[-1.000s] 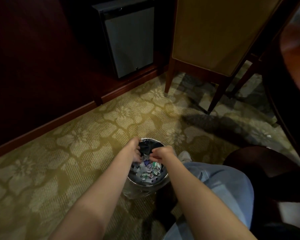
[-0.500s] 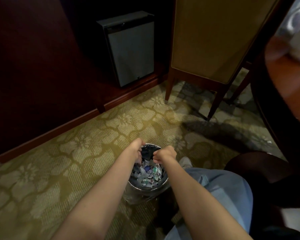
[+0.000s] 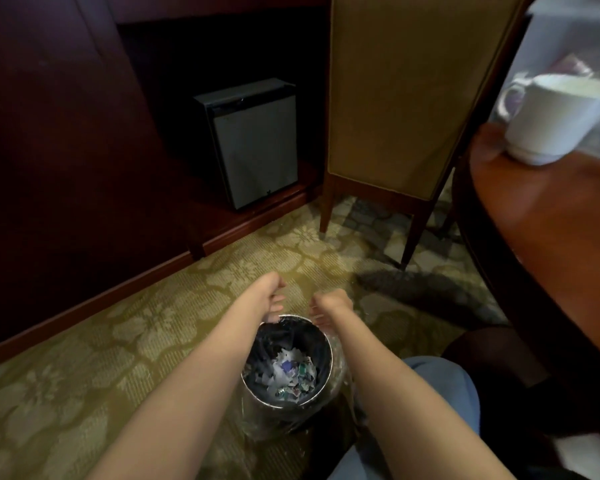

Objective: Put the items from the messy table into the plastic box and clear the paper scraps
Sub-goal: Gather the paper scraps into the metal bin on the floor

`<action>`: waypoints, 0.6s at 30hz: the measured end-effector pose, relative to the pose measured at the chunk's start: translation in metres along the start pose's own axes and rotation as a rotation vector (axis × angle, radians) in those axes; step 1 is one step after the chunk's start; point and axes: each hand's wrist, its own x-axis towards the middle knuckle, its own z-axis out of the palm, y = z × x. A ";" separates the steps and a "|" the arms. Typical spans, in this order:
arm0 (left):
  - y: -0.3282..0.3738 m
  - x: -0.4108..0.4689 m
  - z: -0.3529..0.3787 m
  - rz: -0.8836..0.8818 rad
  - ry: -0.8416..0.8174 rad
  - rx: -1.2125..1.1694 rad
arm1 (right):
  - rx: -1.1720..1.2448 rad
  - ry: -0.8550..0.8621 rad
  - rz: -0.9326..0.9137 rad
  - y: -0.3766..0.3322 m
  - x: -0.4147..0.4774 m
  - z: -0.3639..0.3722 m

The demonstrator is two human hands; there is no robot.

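A round metal waste bin (image 3: pixel 321 398) with a dark liner stands on the carpet by my knee. Torn paper scraps (image 3: pixel 293 374), white with blue and green bits, lie inside it. My left hand (image 3: pixel 272 299) and my right hand (image 3: pixel 329 306) hover just beyond the bin's far rim, palms facing each other, fingers loosely curled and holding nothing. At the top right, a white cup (image 3: pixel 555 116) stands at the edge of the round wooden table (image 3: pixel 548 237). The plastic box is out of sight.
An upholstered chair (image 3: pixel 406 91) stands on wooden legs behind the bin, beside the table. A small grey fridge (image 3: pixel 253 143) sits in a dark wooden cabinet at the back. Patterned carpet (image 3: pixel 118 341) spreads to the left.
Both hands have lifted out of the bin and moved past its far rim, now apart. The view has tilted up, bringing the table and cup into sight.
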 end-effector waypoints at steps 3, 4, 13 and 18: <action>0.018 -0.017 0.007 0.076 0.005 -0.015 | 0.045 -0.012 -0.060 -0.012 -0.010 -0.015; 0.024 -0.023 0.009 0.099 0.002 -0.013 | 0.055 -0.018 -0.075 -0.016 -0.015 -0.020; 0.077 -0.093 0.035 0.318 -0.053 -0.019 | 0.181 0.029 -0.213 -0.061 -0.063 -0.086; 0.102 -0.129 0.052 0.409 -0.085 -0.044 | 0.261 0.086 -0.300 -0.087 -0.101 -0.134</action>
